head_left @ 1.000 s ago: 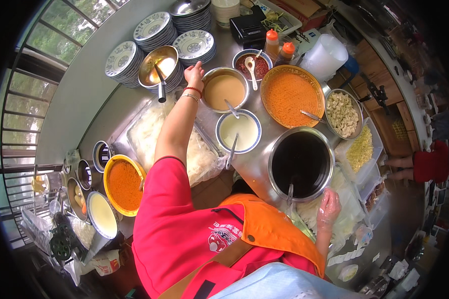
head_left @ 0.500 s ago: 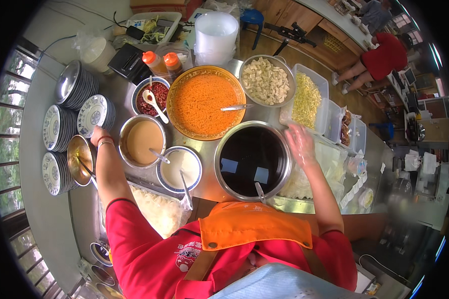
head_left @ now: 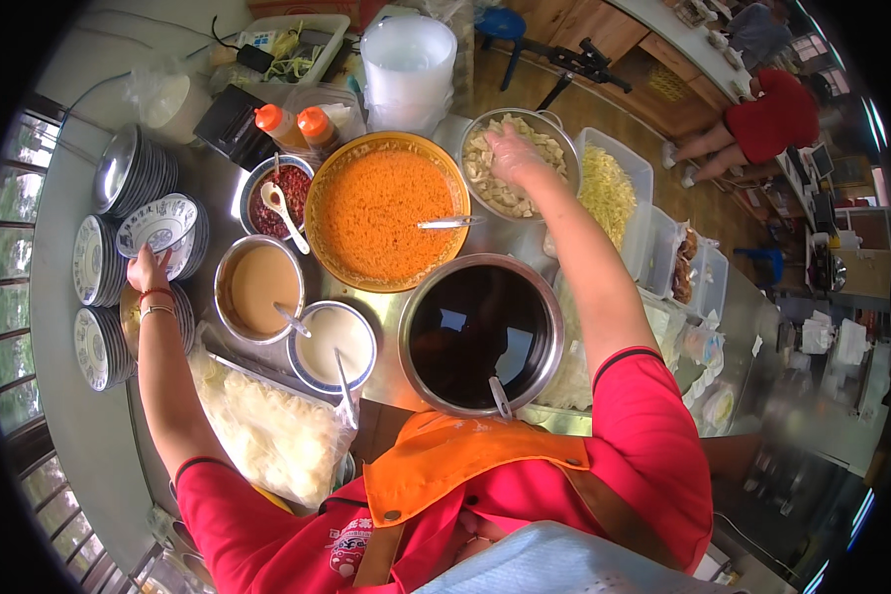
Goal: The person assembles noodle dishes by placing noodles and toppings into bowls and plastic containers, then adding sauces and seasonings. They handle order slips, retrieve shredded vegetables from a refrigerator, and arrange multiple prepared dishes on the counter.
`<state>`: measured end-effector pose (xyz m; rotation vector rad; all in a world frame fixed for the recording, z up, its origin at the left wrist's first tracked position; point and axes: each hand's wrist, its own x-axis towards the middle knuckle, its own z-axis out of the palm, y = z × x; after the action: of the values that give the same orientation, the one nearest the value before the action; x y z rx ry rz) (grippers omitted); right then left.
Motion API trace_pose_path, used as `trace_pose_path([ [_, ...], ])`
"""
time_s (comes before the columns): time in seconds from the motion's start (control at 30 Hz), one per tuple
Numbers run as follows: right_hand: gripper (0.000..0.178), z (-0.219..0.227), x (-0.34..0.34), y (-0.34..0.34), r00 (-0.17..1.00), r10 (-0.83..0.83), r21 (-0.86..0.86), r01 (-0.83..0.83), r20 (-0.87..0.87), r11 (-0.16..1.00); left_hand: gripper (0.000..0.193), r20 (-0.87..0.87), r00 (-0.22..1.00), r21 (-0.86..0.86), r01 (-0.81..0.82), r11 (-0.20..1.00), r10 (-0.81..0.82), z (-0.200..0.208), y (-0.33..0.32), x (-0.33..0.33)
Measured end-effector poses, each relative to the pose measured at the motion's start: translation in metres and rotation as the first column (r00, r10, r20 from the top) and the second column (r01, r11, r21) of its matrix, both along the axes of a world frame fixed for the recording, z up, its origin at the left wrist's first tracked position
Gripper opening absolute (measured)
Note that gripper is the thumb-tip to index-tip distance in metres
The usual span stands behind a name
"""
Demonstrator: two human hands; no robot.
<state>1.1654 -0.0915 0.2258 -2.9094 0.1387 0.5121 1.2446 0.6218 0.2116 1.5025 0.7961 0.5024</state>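
My left hand point(head_left: 148, 267) grips the near edge of a white plate point(head_left: 156, 226) with dark patterning, tilted up over a stack of the same plates point(head_left: 200, 238). At the far middle, my right hand point(head_left: 518, 158), in a clear plastic glove, reaches into a metal bowl point(head_left: 576, 163) of pale diced pieces point(head_left: 477, 158). Its fingers look spread among the pieces, and their tips are partly hidden. Closer to me are a large yellow-brown bowl of orange, grainy food point(head_left: 386, 203) with a spoon and a metal pot of dark liquid point(head_left: 480, 322) with a ladle.
More plate stacks point(head_left: 94, 259) stand at the left. Brown sauce point(head_left: 257, 287), white sauce point(head_left: 332, 342) and a red chili bowl point(head_left: 292, 193) sit mid-table. Right of them is a tub of yellowish shreds point(head_left: 604, 188). Noodles in plastic point(head_left: 267, 426) lie near me. A person point(head_left: 772, 124) bends at the far right.
My right hand has moved from beside the dark liquid pot to the bowl of diced pieces. My left hand has raised a plate off the stack. The view has shifted slightly.
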Motion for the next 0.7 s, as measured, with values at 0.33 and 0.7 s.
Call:
trace_pose_path([
  [0.33, 0.031, -0.050, -0.017, -0.069, 0.931, -0.342, 0.456, 0.252, 0.126, 0.853, 0.018, 0.127, 0.925, 0.164, 0.336, 0.928, -0.357, 0.059, -0.062, -0.051],
  [0.7, 0.013, 0.009, -0.047, -0.076, 0.858, -0.505, 0.787, 0.247, 0.093, 0.565, 0.042, 0.223, 0.710, -0.712, 0.586, 0.386, -0.668, 0.041, -0.339, -0.179],
])
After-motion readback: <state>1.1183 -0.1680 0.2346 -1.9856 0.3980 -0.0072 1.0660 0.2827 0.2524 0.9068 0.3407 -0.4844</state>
